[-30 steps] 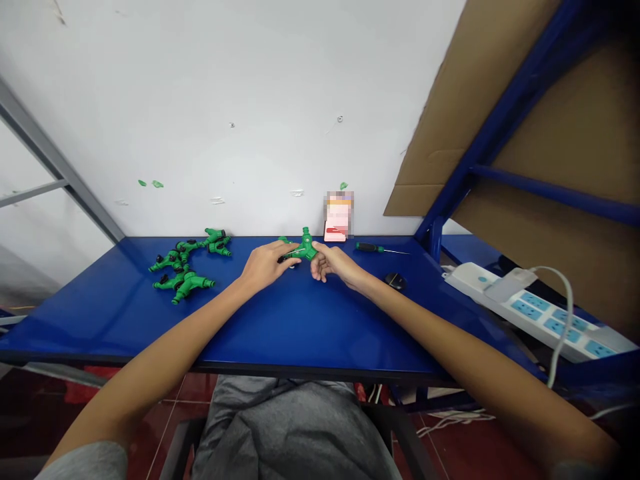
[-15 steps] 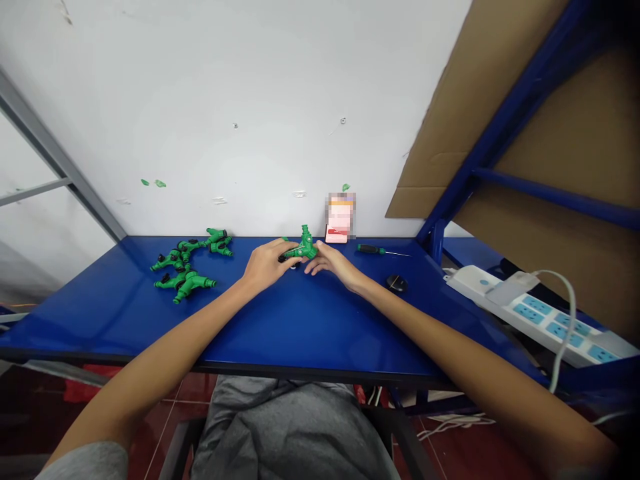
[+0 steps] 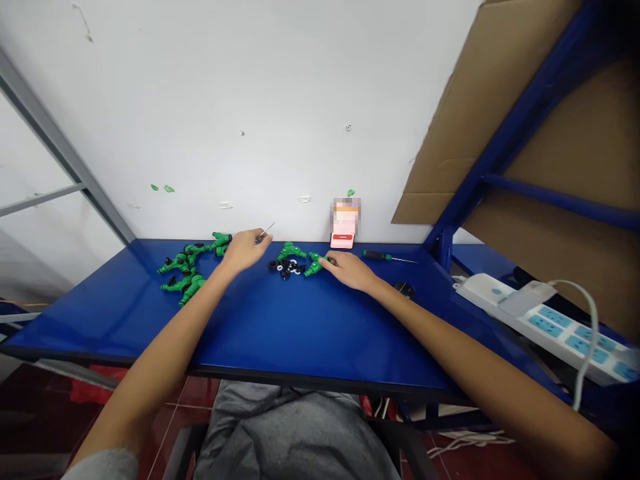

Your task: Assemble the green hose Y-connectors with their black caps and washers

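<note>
My left hand [image 3: 246, 250] is closed around a small screwdriver; its thin metal shaft [image 3: 267, 229] pokes out up and to the right, while the handle is hidden in the fingers. On the blue table, my right hand [image 3: 353, 269] grips a green plastic hose connector [image 3: 315, 265] from its right side. Another green connector [image 3: 289, 250] lies just left of it. Between the hands sits a small heap of black caps and white rings [image 3: 286, 268]. Several more green connectors with black parts [image 3: 186, 265] are grouped left of my left hand.
A screwdriver with a black and green handle [image 3: 376, 255] lies to the right near the wall. A dark round object [image 3: 404, 289] is partly behind my right forearm. A pinkish card or screen [image 3: 343, 223] leans on the wall. A power strip [image 3: 540, 320] stands at the far right.
My hands have moved apart. The left drew away to the left with the screwdriver; the right brought the green connector down to the table, slightly right. The small heap of caps and rings is now uncovered.
</note>
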`<state>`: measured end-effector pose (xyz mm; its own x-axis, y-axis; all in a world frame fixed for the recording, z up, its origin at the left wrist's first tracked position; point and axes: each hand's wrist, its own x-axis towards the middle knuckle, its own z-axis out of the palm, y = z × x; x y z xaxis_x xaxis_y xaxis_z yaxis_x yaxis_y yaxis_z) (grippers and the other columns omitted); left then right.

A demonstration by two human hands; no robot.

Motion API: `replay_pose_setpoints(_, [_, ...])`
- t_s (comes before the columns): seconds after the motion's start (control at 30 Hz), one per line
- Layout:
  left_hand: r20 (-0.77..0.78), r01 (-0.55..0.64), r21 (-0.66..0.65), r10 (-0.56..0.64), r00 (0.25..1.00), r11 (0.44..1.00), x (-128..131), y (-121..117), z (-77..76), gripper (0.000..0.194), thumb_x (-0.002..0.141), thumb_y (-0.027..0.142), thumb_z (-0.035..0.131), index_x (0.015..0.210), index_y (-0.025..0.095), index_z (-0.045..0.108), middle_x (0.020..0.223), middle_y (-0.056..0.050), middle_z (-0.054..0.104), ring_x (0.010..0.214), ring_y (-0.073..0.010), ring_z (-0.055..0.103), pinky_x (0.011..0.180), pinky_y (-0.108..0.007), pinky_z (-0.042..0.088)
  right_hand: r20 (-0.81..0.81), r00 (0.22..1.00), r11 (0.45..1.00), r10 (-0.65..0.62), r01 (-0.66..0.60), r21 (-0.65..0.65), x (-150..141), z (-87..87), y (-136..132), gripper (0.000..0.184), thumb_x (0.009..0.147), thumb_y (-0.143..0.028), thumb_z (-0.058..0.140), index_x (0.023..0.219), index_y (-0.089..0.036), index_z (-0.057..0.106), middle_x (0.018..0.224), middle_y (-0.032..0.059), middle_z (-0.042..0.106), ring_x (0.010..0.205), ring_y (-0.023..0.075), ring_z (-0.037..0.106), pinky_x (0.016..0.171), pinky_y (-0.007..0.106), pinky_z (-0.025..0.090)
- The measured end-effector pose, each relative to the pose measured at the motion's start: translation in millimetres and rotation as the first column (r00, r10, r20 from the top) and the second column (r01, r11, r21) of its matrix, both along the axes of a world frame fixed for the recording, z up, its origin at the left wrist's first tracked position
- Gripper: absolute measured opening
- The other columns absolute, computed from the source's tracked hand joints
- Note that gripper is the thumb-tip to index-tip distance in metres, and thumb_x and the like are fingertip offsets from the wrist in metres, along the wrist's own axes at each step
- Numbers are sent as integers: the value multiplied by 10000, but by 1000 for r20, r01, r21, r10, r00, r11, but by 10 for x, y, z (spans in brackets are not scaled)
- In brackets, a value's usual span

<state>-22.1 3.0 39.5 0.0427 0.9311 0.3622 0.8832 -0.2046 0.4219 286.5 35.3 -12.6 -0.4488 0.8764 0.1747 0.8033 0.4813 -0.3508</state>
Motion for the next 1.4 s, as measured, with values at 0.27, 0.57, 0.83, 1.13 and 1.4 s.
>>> replay_pose_setpoints(0.27, [-249, -375, -111, 339, 907, 921, -850, 182, 172, 317, 901, 334, 588, 1046, 196, 834, 1043, -156, 809, 1003, -333, 731, 844, -365, 546, 194, 980, 998, -45, 35, 56, -121, -17, -28, 580, 1122, -651, 291, 1305, -192, 594, 1162, 165, 792, 1025, 346, 763, 805, 380, 512])
replay_pose_setpoints(0.57, [-368, -348, -261, 240, 898, 901, -1219, 218, 148, 390, 755, 240, 690, 1116, 252, 836, 1078, -111, 813, 1004, -298, 743, 831, -320, 551, 147, 989, 998, -8, -1, 58, -113, -26, 0, 529, 1098, -640, 383, 1323, -201, 575, 1094, 164, 798, 970, 355, 767, 773, 405, 524])
replay_pose_setpoints(0.83, [-412, -342, -326, 193, 890, 881, -1206, 345, -9, 394, 611, 281, 876, 1000, 244, 834, 996, -120, 811, 1001, -337, 753, 840, -345, 558, 129, 990, 996, 55, -64, 65, -43, -70, 72, 399, 1054, -535, 562, 1286, -211, 546, 907, 85, 750, 781, 277, 711, 655, 323, 429])
replay_pose_setpoints(1.13, [-192, -104, -204, 64, 979, 973, -1217, 119, 267, 296, 698, 310, 831, 981, 223, 833, 975, -64, 790, 800, -224, 689, 733, -305, 501, -8, 997, 997, 71, -71, -12, 3, 31, 12, 491, 1049, -597, 539, 1341, -202, 522, 802, 24, 683, 749, 248, 668, 657, 323, 423])
replay_pose_setpoints(1.4, [466, 260, 152, -301, 832, 954, -574, 20, 210, 465, 783, 443, 847, 1166, 191, 773, 545, 81, 374, 498, -88, 244, 531, -282, 242, -557, 817, 987, 149, -156, 35, -135, 135, -184, 437, 969, -589, 659, 1218, -249, 545, 912, 17, 668, 792, 213, 653, 769, 377, 511])
